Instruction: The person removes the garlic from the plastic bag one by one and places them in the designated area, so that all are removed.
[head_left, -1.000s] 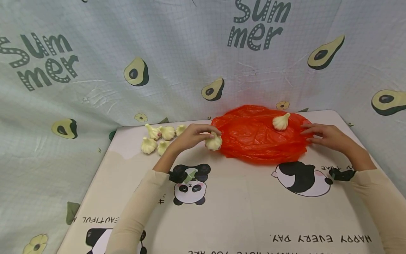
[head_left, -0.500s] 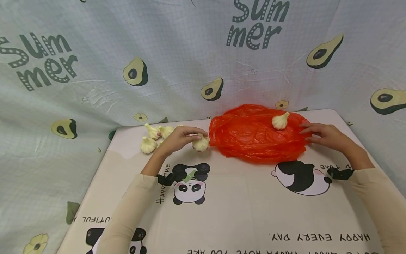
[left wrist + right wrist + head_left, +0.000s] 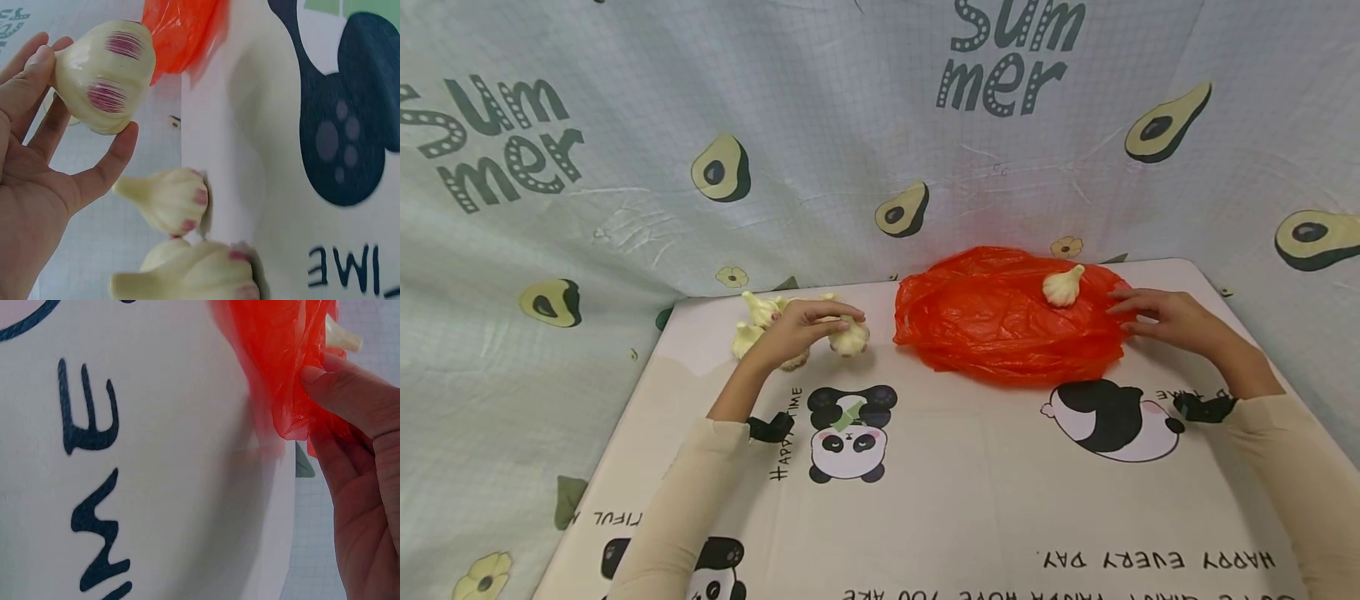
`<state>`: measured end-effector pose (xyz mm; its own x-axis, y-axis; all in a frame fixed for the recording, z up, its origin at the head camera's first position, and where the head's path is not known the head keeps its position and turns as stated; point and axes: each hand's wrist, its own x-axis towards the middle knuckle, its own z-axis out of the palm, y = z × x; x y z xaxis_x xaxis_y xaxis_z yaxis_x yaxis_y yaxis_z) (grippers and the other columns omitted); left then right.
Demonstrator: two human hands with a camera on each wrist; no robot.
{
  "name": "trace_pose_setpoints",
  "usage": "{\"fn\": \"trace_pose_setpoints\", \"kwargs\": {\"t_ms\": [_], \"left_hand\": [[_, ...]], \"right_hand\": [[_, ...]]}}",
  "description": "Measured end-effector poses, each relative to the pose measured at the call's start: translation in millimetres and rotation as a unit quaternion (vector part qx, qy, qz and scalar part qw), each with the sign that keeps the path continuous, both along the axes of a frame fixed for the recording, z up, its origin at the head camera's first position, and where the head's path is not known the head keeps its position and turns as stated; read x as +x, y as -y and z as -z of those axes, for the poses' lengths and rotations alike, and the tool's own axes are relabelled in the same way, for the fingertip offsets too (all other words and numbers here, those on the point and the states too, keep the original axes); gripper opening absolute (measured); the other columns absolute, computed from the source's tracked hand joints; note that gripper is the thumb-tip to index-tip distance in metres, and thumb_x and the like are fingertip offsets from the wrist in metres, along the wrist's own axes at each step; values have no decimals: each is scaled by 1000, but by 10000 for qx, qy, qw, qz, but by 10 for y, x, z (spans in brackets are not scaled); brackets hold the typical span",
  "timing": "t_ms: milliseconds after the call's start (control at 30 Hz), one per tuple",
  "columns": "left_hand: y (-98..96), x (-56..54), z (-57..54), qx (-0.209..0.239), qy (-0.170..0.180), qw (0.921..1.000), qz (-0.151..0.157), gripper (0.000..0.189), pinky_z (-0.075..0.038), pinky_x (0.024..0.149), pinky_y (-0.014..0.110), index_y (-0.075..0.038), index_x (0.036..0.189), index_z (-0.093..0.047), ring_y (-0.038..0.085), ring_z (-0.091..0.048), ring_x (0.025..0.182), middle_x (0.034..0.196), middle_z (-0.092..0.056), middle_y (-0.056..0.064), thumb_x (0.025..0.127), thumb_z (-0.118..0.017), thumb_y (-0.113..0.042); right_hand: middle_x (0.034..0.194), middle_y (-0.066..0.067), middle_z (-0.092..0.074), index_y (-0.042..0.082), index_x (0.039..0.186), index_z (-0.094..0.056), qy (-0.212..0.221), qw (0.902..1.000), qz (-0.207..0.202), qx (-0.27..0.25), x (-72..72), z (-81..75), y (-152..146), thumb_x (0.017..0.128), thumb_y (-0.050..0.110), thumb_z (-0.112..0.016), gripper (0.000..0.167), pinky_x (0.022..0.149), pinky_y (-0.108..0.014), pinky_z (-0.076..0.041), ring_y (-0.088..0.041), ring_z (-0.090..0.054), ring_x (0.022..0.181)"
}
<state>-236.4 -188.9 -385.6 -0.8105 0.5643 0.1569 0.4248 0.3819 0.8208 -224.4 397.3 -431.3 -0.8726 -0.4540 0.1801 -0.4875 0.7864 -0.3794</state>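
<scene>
My left hand (image 3: 801,327) pinches a garlic bulb (image 3: 109,78) by its stem and side, above the table and left of the red plastic bag (image 3: 985,325). Purple streaks mark the bulb's pale skin. Below that hand in the left wrist view lie more garlic bulbs (image 3: 172,203), partly hidden behind it in the head view. At the bag's right side, my right hand (image 3: 1168,317) pinches the red plastic edge (image 3: 290,394) between thumb and fingers. Another garlic bulb (image 3: 1063,287) rests on the bag near the right hand.
A pale table cover (image 3: 955,500) printed with pandas and lettering spreads under everything. Behind the table hangs a light curtain (image 3: 820,125) with avocado prints, close to the bag's back edge.
My left hand has moved left, away from the bag and toward the garlic group, carrying its garlic bulb. The right hand stays at the bag's right side.
</scene>
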Motion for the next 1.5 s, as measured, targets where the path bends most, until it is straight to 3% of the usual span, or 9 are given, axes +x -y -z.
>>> {"fn": "trace_pose_setpoints", "kwargs": {"t_ms": [167, 300, 400, 800, 1200, 1300, 1400, 1433, 1500], "left_hand": [[114, 8, 16, -7, -52, 10000, -64, 23, -50, 99, 24, -7, 119, -75, 21, -62, 121, 119, -74, 7, 98, -67, -7], [173, 3, 38, 80, -70, 9999, -61, 23, -49, 100, 21, -3, 118, -75, 23, -62, 123, 119, -73, 10, 98, -66, -3], [207, -4, 55, 143, -81, 9999, -33, 24, -50, 100, 21, -3, 119, -75, 24, -62, 124, 120, -73, 10, 97, -65, -2], [280, -27, 100, 186, -124, 9997, -32, 26, -48, 101, 20, 1, 121, -73, 26, -61, 127, 122, -72, 12, 97, -64, -1], [335, -73, 157, 11, -35, 9998, -205, 26, -48, 100, 19, -3, 122, -74, 26, -60, 128, 124, -72, 10, 98, -64, -2], [328, -96, 175, -72, -93, 9997, -234, 25, -48, 100, 18, -3, 121, -74, 26, -60, 127, 123, -72, 11, 98, -64, -1], [299, -108, 191, -166, -160, 9993, -296, 24, -48, 97, 16, -1, 119, -74, 28, -61, 125, 121, -72, 13, 97, -63, 1], [287, -110, 194, -185, -170, 9992, -318, 24, -48, 96, 16, -1, 118, -74, 28, -61, 124, 121, -73, 13, 97, -64, 2], [259, -108, 197, -215, -187, 9989, -377, 23, -49, 92, 15, 0, 117, -75, 29, -63, 122, 120, -73, 15, 96, -64, 4]], "right_hand": [[128, -25, -65, 4, 113, -76, -24, 10000, -4, 14, 0, -9, 18, 82, -3, -80, 32, 87, -3, -38, -46, -59, 116], [129, -26, -64, 3, 114, -75, 45, 10000, 65, 56, 3, -18, 33, 82, -3, -79, 33, 90, -32, -55, -47, -59, 117], [131, -27, -62, 3, 115, -74, 146, 9998, 122, 54, 6, -20, 41, 83, -3, -79, 33, 88, -53, -52, -49, -58, 119], [133, -29, -61, 2, 116, -74, 281, 9994, 179, 14, 18, -27, 53, 84, -4, -78, 33, 88, -56, -52, -50, -56, 120], [134, -28, -60, 3, 117, -74, 317, 9993, 192, -24, 14, -16, 36, 85, -2, -78, 33, 88, -55, -52, -50, -56, 121], [133, -27, -62, 4, 116, -75, 234, 9996, 138, -50, 8, -12, 26, 84, -1, -79, 33, 92, -28, -54, -48, -56, 120], [132, -25, -63, 5, 115, -75, 165, 9998, 92, -46, 4, -16, 22, 84, 0, -80, 32, 88, -3, -39, -46, -57, 119], [132, -25, -63, 5, 114, -76, 157, 9998, 86, -50, 3, -17, 21, 83, 0, -80, 32, 86, 1, -32, -45, -57, 119], [132, -25, -63, 5, 115, -75, 203, 9997, 104, -56, 5, -21, 23, 84, 0, -80, 32, 85, 1, -33, -46, -57, 120]]}}
